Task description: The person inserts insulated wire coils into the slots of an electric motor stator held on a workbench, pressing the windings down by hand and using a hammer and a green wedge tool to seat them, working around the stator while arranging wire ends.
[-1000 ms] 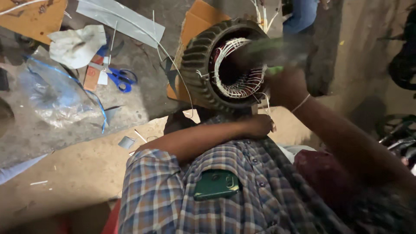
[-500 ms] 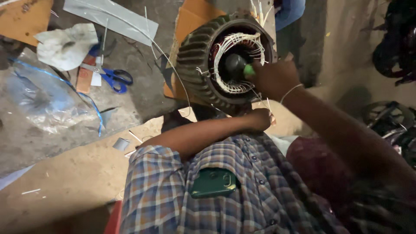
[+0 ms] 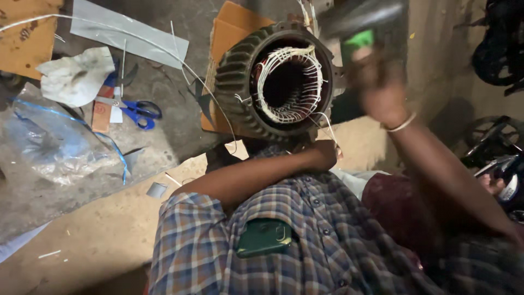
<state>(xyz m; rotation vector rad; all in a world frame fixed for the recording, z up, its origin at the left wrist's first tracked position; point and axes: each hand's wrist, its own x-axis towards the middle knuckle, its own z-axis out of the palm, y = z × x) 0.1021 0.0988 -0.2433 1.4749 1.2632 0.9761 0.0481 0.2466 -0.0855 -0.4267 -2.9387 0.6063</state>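
Observation:
A ribbed dark motor stator (image 3: 237, 82) lies tilted on its side with its bore facing me, white wire windings (image 3: 289, 109) looped around the inside. My left hand (image 3: 322, 155) reaches across my chest and grips the stator's lower rim, the fingers curled out of sight. My right hand (image 3: 379, 93), blurred by motion, is raised to the right of the stator. It is closed on a tool with a green handle (image 3: 357, 41) and a dark head (image 3: 363, 16), which stands above the stator's upper right edge.
Blue-handled scissors (image 3: 139, 113), a white cloth (image 3: 76, 76), a crumpled plastic bag (image 3: 49, 145) and a grey sheet (image 3: 131, 33) lie on the floor at left. Cardboard (image 3: 229, 30) sits under the stator. A green phone (image 3: 265, 237) is in my shirt pocket. Dark machine parts (image 3: 494, 43) stand at right.
Half a second ago the tool's dark head was inside the stator bore. My right hand has swung it out and up to the right. My left hand has stayed at the lower rim.

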